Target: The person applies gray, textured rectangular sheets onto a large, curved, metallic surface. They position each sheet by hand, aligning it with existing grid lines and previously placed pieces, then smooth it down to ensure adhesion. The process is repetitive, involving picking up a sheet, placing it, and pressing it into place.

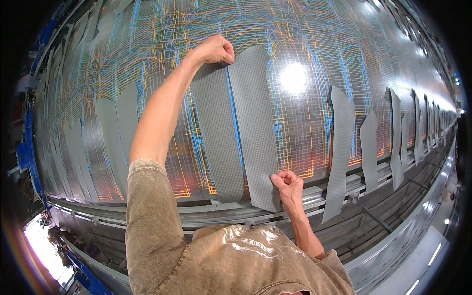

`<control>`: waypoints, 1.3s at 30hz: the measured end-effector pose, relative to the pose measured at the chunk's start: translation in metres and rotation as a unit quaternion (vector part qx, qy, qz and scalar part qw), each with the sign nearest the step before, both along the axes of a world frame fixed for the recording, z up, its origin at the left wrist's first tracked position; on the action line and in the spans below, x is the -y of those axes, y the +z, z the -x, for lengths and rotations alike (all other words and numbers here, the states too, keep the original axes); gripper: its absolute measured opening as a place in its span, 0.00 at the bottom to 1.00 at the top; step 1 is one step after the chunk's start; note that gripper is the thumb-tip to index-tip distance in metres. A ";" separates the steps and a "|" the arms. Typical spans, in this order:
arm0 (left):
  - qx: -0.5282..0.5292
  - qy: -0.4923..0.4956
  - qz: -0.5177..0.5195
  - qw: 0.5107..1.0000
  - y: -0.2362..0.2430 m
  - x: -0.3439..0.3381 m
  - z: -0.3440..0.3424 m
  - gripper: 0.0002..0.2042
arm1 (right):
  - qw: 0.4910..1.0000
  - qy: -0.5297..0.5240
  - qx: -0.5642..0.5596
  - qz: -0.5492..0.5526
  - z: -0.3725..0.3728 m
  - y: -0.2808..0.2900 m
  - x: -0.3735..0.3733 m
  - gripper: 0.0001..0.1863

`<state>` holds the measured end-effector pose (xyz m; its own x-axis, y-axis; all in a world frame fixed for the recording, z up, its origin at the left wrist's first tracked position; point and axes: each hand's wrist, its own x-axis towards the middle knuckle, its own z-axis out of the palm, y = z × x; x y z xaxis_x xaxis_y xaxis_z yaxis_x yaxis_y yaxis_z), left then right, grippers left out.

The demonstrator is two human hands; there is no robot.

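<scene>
Two long grey sheets with a fine grid pattern lie side by side in front of me: a left sheet and a right sheet. A narrow gap between them shows a blue line. My left hand reaches to their far ends, fingers pinched together where the sheets' upper corners meet; which corner it grips is partly hidden. Close to my body, my right hand pinches the right edge of the right sheet between thumb and fingers. That sheet's near end overhangs the table's edge.
Beneath is a wide, shiny table covered in coloured lines and grid marks. More grey strips lie to the right, several past the edge, and others to the left. A metal rail runs along the near side.
</scene>
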<state>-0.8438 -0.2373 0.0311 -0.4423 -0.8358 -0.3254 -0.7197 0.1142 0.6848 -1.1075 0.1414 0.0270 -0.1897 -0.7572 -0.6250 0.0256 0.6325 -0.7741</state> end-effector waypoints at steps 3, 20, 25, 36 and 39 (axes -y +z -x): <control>-0.001 -0.011 0.001 1.000 -0.005 0.003 0.001 0.08 | 0.999 0.021 -0.049 0.013 0.002 -0.005 -0.005 0.08; -0.009 -0.018 0.034 0.999 -0.008 -0.001 -0.003 0.06 | 0.980 0.117 -0.160 0.003 -0.004 0.008 0.006 0.12; -0.016 -0.011 0.044 0.999 -0.011 -0.004 -0.004 0.07 | 0.977 0.132 -0.170 0.010 -0.004 0.008 0.008 0.13; 0.000 -0.012 0.044 0.999 -0.018 -0.003 -0.004 0.07 | 0.978 0.135 -0.158 0.006 -0.003 0.004 0.008 0.13; -0.021 -0.010 0.035 0.999 -0.006 -0.005 0.000 0.07 | 0.976 0.139 -0.169 0.005 -0.001 0.002 0.007 0.13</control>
